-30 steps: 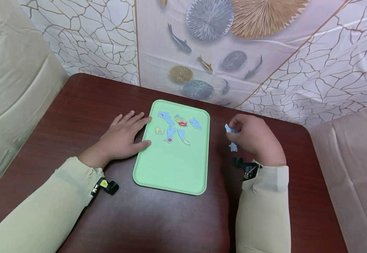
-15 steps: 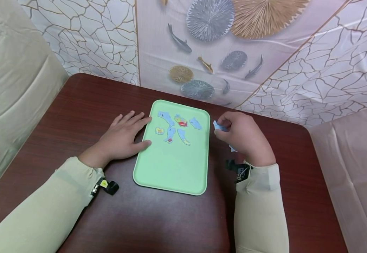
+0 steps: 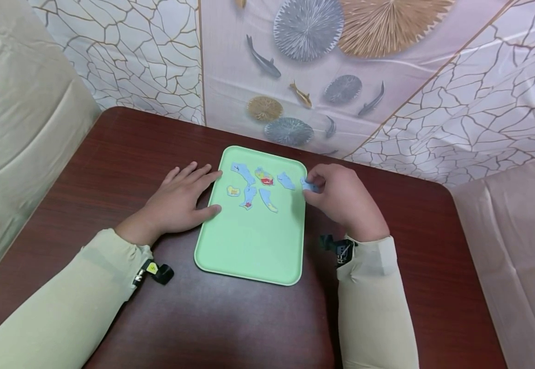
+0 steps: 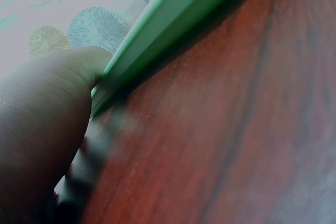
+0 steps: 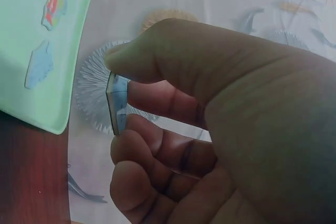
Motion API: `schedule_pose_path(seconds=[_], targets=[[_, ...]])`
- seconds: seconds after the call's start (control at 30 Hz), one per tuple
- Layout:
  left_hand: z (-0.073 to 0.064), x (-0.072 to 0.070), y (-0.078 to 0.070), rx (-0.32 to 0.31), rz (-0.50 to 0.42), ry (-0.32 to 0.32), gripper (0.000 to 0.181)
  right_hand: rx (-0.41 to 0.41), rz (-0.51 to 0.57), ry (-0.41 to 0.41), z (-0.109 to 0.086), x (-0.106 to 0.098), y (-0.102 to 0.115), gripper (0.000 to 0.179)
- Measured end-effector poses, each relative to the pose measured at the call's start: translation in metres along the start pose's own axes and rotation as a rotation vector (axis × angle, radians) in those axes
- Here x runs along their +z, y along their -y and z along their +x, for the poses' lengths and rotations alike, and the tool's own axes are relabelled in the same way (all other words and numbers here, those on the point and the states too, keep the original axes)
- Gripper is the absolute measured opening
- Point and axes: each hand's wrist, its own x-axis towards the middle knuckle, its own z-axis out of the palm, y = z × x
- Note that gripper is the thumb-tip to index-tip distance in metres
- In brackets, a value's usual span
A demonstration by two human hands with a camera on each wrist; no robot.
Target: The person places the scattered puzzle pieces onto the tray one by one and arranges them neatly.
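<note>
A pale green tray [image 3: 249,246] lies on the table with several flat, irregular puzzle pieces in its far half, mostly light blue. Among them are a yellow-and-red piece [image 3: 264,177], a small yellow one [image 3: 233,191] and a plain blue one [image 3: 286,180] near the right rim. My right hand [image 3: 347,200] pinches a light blue puzzle piece [image 3: 310,185] between thumb and fingers at the tray's right rim; its thin edge shows in the right wrist view. At the left rim, my left hand [image 3: 175,199] rests with fingers spread, its thumb [image 4: 63,69] touching the tray.
A dark reddish-brown table [image 3: 212,328] carries the tray. Behind it hangs a patterned cloth [image 3: 230,97] with printed fish and round shapes. Beige cloth [image 3: 14,128] hangs at the left, and more cloth [image 3: 516,230] at the right.
My right hand has moved left with the puzzle piece, from the table to the tray's right rim. Another blue piece on the table is now hidden behind it. My left hand stays put.
</note>
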Motion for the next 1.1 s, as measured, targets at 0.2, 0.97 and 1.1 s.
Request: schedule_pose_path(seconds=[0.2,0.97,1.1], targets=[[0.0,0.0,0.0,0.001,0.0,-0.001,0.083,-0.019,-0.01,0.023,0.003,0.005,0.004,0.018],[0.001,0.0,0.001,0.005,0.004,0.001,0.084,-0.015,-0.048,0.145,0.02,0.042,0.008,0.017],[0.001,0.0,0.002,0.006,0.006,0.001,0.084,-0.018,-0.05,0.163,0.022,0.047,0.008,0.017]])
